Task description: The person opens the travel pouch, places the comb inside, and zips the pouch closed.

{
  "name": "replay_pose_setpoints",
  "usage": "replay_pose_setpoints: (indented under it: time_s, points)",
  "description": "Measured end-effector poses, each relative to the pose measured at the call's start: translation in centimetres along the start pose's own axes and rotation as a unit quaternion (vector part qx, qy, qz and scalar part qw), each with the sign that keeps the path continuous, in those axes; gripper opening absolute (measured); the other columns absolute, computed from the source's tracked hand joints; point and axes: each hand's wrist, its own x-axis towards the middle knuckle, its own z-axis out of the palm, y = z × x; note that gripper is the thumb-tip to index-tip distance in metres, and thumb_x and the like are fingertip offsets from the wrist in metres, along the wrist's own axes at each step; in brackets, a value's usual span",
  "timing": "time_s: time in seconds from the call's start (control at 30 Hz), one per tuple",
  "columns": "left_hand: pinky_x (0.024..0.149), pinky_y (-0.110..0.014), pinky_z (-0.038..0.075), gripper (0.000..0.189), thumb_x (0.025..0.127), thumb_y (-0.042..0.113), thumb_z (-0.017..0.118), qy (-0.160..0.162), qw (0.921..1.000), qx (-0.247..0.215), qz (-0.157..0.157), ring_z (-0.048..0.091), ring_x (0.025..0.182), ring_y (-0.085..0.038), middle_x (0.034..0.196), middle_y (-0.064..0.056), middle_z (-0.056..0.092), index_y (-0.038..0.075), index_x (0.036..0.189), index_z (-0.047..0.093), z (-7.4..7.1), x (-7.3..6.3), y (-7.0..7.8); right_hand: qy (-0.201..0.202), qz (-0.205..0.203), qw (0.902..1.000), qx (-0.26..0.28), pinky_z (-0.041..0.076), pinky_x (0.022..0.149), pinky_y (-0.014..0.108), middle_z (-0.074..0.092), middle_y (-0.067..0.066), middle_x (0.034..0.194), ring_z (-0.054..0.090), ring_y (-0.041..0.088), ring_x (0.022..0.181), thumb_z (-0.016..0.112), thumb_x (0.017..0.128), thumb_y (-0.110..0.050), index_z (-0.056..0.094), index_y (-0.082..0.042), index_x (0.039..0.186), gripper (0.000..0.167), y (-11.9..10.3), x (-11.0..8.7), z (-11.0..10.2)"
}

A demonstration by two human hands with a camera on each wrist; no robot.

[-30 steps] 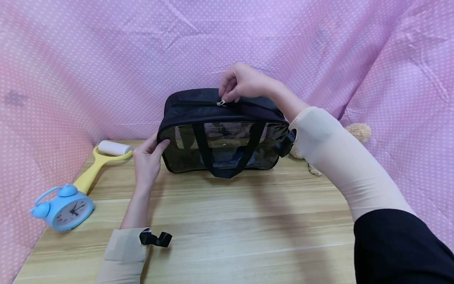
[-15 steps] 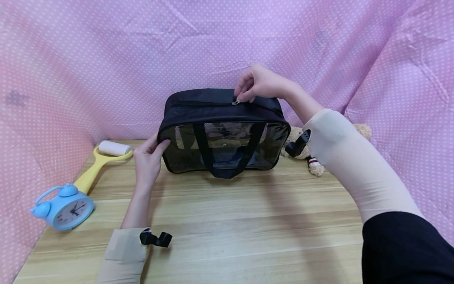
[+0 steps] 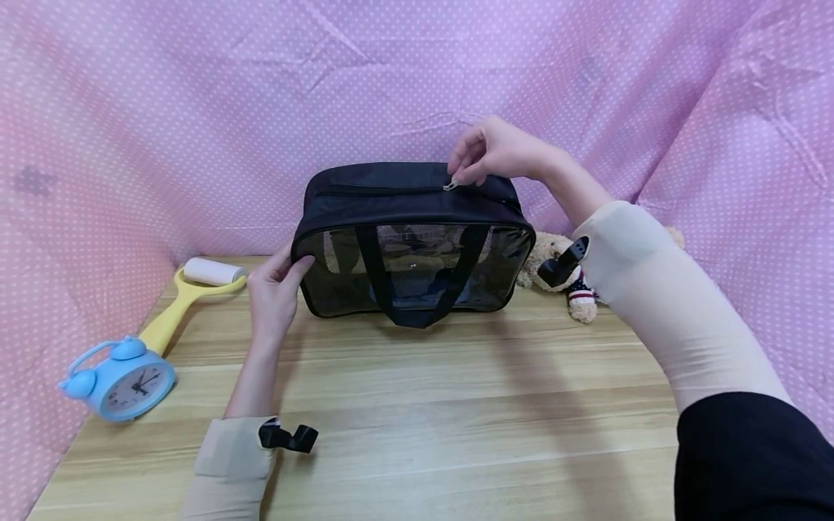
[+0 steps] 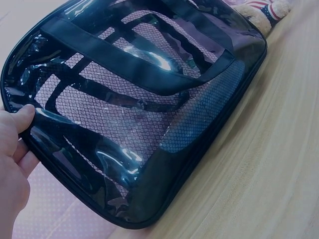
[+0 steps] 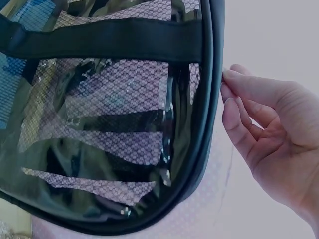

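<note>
A black bag (image 3: 391,206) with a see-through front and a mesh back stands upright at the back of the table. Its front strap handle (image 3: 417,317) hangs down over the clear panel. My left hand (image 3: 274,293) grips the bag's left edge, thumb on the front and fingers behind. On top, my right hand (image 3: 498,150) pinches the metal zipper pull (image 3: 451,186), right of the bag's middle. In the right wrist view the bag's rim hides the pull from sight. Something blue (image 4: 204,112) shows through the clear panel in the left wrist view.
On the left lie a blue twin-bell alarm clock (image 3: 130,380) and a yellow-handled lint roller (image 3: 185,289). A teddy bear (image 3: 550,250) sits right of the bag, partly behind the right forearm. Pink dotted cloth (image 3: 260,94) hangs behind the wooden table (image 3: 404,405).
My right hand has drawn the zipper pull rightward along the top of the bag. More of the teddy bear shows now. The left hand has stayed on the bag's edge.
</note>
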Motion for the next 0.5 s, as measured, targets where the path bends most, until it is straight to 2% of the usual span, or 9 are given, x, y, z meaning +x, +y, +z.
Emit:
replay_pose_setpoints:
  time_s: [0.27, 0.5]
  points:
    - [0.09, -0.014, 0.057, 0.03, 0.094, 0.004, 0.073, 0.0, 1.0, 0.002, -0.005, 0.072, 0.101, 0.003, 0.11, 0.021, 0.076, 0.003, 0.124, 0.074, -0.2, -0.2, -0.1, 0.009, 0.009, 0.9999, 0.002, 0.059, 0.07, 0.025, 0.078, -0.005, 0.084, 0.07, 0.01, 0.077, 0.078, 0.091, -0.011, 0.075, -0.001, 0.108, 0.019, 1.2, -1.1, -0.7]
    - [0.091, -0.014, 0.057, 0.031, 0.094, 0.004, 0.073, -0.001, 1.0, 0.001, -0.001, 0.071, 0.103, 0.004, 0.112, 0.018, 0.075, 0.001, 0.125, 0.073, 0.0, -0.1, -0.1, 0.018, 0.023, 0.9993, 0.023, 0.059, 0.071, 0.027, 0.077, -0.005, 0.085, 0.068, 0.011, 0.075, 0.079, 0.091, -0.011, 0.073, -0.001, 0.109, 0.022, 2.4, -2.0, -1.2]
